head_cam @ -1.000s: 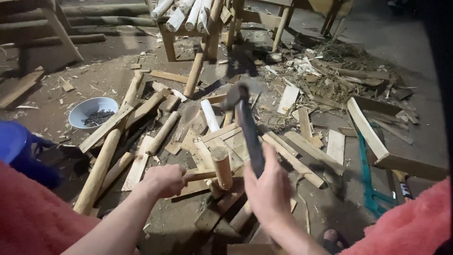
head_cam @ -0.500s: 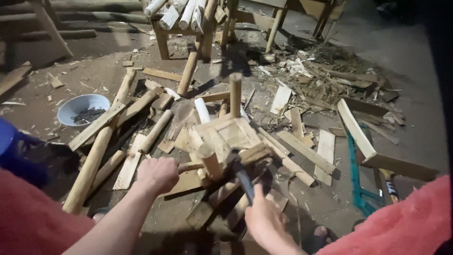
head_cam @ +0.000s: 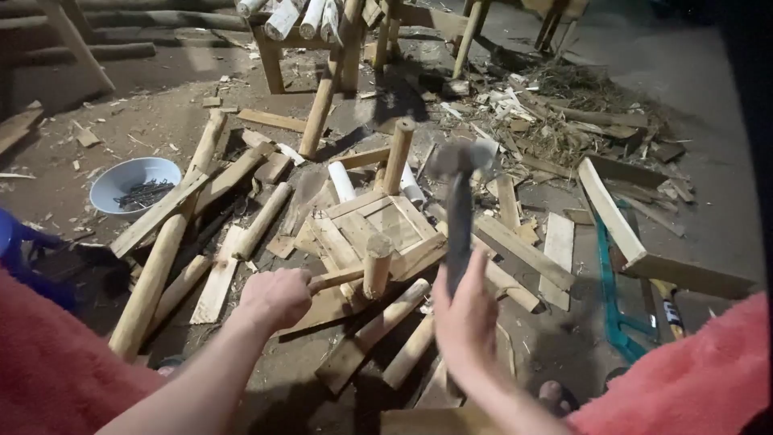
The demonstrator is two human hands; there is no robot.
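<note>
**Hammer up over a small wooden stool on a littered workshop floor**

We are looking down at our own two hands above a dirt floor [head_cam: 708, 201] strewn with offcuts and shavings. Our right hand [head_cam: 467, 318] is closing fully around the handle of a hammer [head_cam: 459, 217], which is standing nearly upright, its blurred metal head showing above the work and clear of it. Our left hand [head_cam: 276, 296] is gripping, fingers wrapped tight, a thin round rung [head_cam: 334, 279] that is running into a short upright leg [head_cam: 377, 266] of an overturned stool [head_cam: 378, 229]. The stool is lying just ahead of both hands, its slatted square seat facing up at us and a second, taller leg [head_cam: 398, 157] rising at its far side. Red sleeves are filling both lower corners.

Loose round poles [head_cam: 161, 266] and flat boards are lying all around the stool, some touching it. A pale blue bowl [head_cam: 105, 181] holding dark nails [head_cam: 143, 193] is sitting well to the left. A teal-framed saw [head_cam: 613, 298] is lying on the ground to the right, beside a long plank [head_cam: 612, 213]. At the top, a rough wooden bench [head_cam: 274, 44] is carrying a stack of peeled sticks [head_cam: 294, 12].
</note>
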